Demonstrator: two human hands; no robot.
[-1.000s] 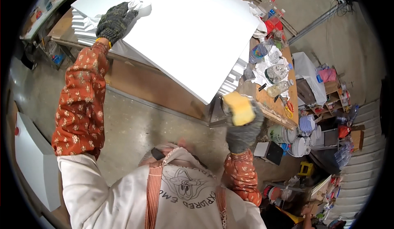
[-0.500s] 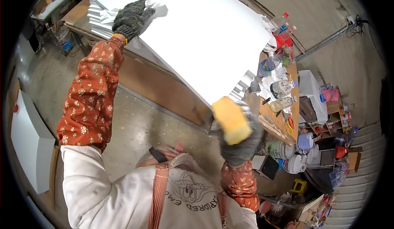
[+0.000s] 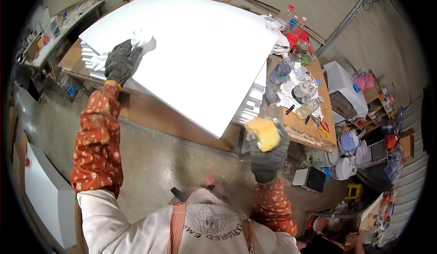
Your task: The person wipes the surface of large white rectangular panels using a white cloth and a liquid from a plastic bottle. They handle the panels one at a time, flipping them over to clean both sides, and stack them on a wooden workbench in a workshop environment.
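A large white panel (image 3: 195, 58) lies on top of a stack of similar white panels on the workbench. My left hand (image 3: 122, 63), in a dark knitted glove, rests at the panel's left edge with a crumpled white cloth (image 3: 142, 37) at its fingertips. More white material bunches out beside the palm. My right hand (image 3: 269, 156), gloved the same way, is off the panel's near corner, in the air. It grips a yellow sponge (image 3: 264, 134), whose worn face is turned up. The fingers behind the sponge are partly hidden.
Plastic bottles (image 3: 306, 91), white paper and orange-handled scissors (image 3: 324, 127) crowd the wooden bench top (image 3: 314, 138) at right. Below stand several buckets (image 3: 343, 167) and a small dark box (image 3: 312, 179). Another white panel (image 3: 48, 192) leans at left. A person's hand (image 3: 357, 239) shows at lower right.
The view has shifted, so the panel's far edge now shows. The right hand with the sponge is lower and farther from the panel's corner. The left hand stays at the panel's left edge.
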